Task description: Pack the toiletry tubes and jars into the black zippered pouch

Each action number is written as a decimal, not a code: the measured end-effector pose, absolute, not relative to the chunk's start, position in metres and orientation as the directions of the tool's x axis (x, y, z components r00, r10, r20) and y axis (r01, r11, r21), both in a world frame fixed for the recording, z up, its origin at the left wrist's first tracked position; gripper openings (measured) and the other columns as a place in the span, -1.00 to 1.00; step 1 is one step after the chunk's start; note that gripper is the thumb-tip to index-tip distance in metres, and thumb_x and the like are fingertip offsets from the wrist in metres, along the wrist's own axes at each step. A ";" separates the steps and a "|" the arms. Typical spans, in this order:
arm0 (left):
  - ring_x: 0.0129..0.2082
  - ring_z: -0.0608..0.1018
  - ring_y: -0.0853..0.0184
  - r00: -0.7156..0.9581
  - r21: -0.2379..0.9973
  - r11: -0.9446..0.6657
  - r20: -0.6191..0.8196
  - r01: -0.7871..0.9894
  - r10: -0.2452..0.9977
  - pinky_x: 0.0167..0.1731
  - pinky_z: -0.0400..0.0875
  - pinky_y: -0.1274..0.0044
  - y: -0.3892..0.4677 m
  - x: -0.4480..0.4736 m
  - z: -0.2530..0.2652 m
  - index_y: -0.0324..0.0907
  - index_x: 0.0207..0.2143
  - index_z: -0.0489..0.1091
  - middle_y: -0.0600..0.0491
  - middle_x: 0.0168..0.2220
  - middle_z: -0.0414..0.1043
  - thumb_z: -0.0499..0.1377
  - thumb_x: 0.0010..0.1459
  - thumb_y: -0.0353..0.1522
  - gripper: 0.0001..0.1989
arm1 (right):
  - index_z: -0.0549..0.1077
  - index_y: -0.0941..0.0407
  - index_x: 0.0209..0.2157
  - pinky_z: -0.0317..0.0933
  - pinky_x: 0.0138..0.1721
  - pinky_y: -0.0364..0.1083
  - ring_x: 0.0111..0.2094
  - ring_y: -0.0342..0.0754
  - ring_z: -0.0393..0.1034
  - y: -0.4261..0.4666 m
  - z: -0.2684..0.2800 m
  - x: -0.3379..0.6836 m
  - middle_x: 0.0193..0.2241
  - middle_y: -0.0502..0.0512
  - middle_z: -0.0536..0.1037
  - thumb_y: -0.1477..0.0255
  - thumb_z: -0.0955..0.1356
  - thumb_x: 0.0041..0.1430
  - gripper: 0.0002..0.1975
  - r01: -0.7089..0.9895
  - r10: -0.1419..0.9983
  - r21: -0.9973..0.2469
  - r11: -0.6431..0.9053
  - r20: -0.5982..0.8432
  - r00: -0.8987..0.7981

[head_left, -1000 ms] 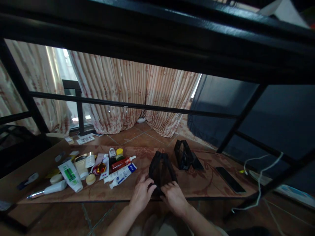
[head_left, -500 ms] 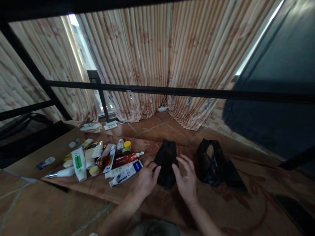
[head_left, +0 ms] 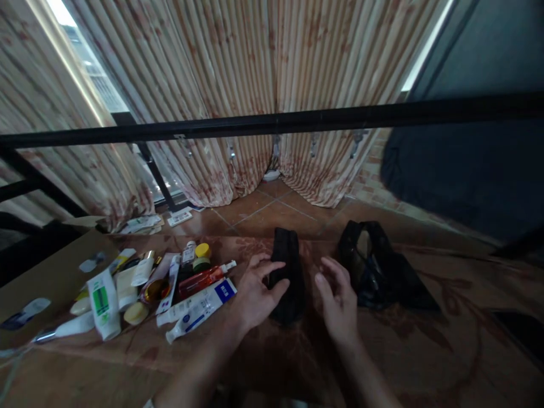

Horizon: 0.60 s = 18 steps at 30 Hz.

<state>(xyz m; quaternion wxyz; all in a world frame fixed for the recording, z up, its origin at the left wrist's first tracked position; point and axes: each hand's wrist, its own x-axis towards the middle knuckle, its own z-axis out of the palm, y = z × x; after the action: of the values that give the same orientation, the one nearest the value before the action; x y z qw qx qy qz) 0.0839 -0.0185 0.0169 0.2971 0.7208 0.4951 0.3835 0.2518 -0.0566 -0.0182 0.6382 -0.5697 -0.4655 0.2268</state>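
In front of me a black fabric pouch (head_left: 290,255) lies lengthwise on the reddish-brown patterned cloth (head_left: 395,362). My left hand (head_left: 259,292) is at the pouch's left side, fingers apart and reaching over its edge; whether they touch it I cannot tell. To the right of the pouch, apart from it, hovers my right hand (head_left: 338,297), fingers loosely curved with nothing in them. Beyond that hand sits a second black bag (head_left: 374,277), its top gaping. Left of my left hand lie white-and-blue tubes (head_left: 202,311) and a red pump bottle (head_left: 204,281).
Several tubes and jars crowd the left, among them a green-labelled white tube (head_left: 103,303) and a yellow-capped jar (head_left: 203,251). A cardboard box (head_left: 55,277) stands at far left. A black metal rail (head_left: 255,123) crosses before the curtains (head_left: 238,62). A dark cover (head_left: 463,158) hangs at right.
My right hand has moved away from the pouch to the right and opened up. The left hand's fingers have spread over the pouch's left edge. The view has tilted down.
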 end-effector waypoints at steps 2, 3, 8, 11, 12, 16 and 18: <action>-0.03 0.41 0.32 0.243 0.821 -0.367 0.285 0.438 0.927 -0.03 0.35 0.48 -0.006 0.085 0.017 0.00 -0.09 0.45 0.03 0.01 0.22 0.24 0.02 -0.31 -0.66 | 0.38 0.08 -0.03 0.19 0.04 0.08 0.02 0.05 0.30 -0.055 -0.018 0.255 0.01 0.19 0.39 0.19 0.29 0.14 -0.59 0.166 0.819 -0.968 0.188 0.247 0.517; -0.04 0.42 0.33 0.237 0.826 -0.368 0.290 0.427 0.927 -0.04 0.35 0.48 0.000 0.085 0.017 0.00 -0.09 0.45 0.04 0.00 0.22 0.24 0.02 -0.30 -0.65 | 0.38 0.08 -0.02 0.18 0.04 0.09 0.01 0.05 0.31 -0.054 -0.019 0.254 0.00 0.18 0.41 0.18 0.29 0.14 -0.58 0.115 0.821 -0.980 0.165 0.201 0.534; -0.23 0.46 0.38 0.162 0.865 -0.283 0.236 0.414 0.958 -0.23 0.41 0.49 0.019 0.071 0.003 0.01 -0.06 0.42 0.05 -0.08 0.27 0.22 0.03 -0.25 -0.63 | 0.38 0.07 0.00 0.21 0.00 0.06 0.00 0.05 0.32 -0.038 -0.018 0.235 0.01 0.17 0.41 0.17 0.35 0.06 -0.52 0.052 0.860 -0.987 0.151 0.157 0.486; -0.18 0.46 0.34 0.173 0.915 -0.271 0.227 0.300 0.958 -0.16 0.38 0.46 0.021 0.061 -0.008 0.00 -0.02 0.39 0.05 -0.13 0.34 0.19 0.05 -0.31 -0.61 | 0.37 0.09 0.00 0.26 -0.07 0.02 -0.07 0.03 0.36 -0.022 -0.015 0.221 -0.02 0.18 0.43 0.19 0.40 -0.02 -0.47 0.019 0.891 -0.992 0.124 0.120 0.438; -0.16 0.46 0.34 0.182 0.928 -0.271 0.229 0.256 0.956 -0.14 0.38 0.46 0.020 0.059 -0.011 0.00 -0.01 0.38 0.05 -0.12 0.35 0.18 0.05 -0.34 -0.60 | 0.37 0.09 0.01 0.28 -0.11 0.00 -0.12 0.02 0.38 -0.017 -0.014 0.217 -0.05 0.18 0.45 0.20 0.41 -0.05 -0.44 0.006 0.898 -0.994 0.111 0.103 0.427; -0.23 0.47 0.37 0.161 0.937 -0.280 0.250 0.208 0.955 -0.23 0.38 0.51 0.018 0.055 -0.010 -0.04 -0.06 0.42 0.07 -0.18 0.37 0.11 -0.02 -0.47 -0.58 | 0.37 0.11 -0.02 0.31 -0.30 -0.05 -0.37 -0.05 0.41 -0.004 -0.013 0.207 -0.31 0.08 0.54 0.33 0.43 -0.14 -0.43 -0.057 0.922 -0.998 0.010 -0.013 0.386; -0.33 0.44 0.41 0.102 0.919 -0.293 0.275 0.262 0.956 -0.30 0.37 0.54 0.017 0.052 -0.006 -0.06 -0.14 0.46 0.10 -0.28 0.33 0.08 -0.07 -0.50 -0.59 | 0.39 0.13 -0.06 0.30 -0.34 -0.08 -0.41 -0.08 0.41 -0.001 -0.013 0.206 -0.36 0.05 0.54 0.40 0.39 -0.14 -0.49 -0.100 0.919 -0.995 -0.002 -0.041 0.392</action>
<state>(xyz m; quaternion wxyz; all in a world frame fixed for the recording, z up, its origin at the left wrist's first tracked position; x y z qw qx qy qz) 0.0522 0.0174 -0.0064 0.3635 0.6472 0.4706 0.4770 0.2056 -0.0012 -0.0135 0.6086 -0.5705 -0.3590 0.4187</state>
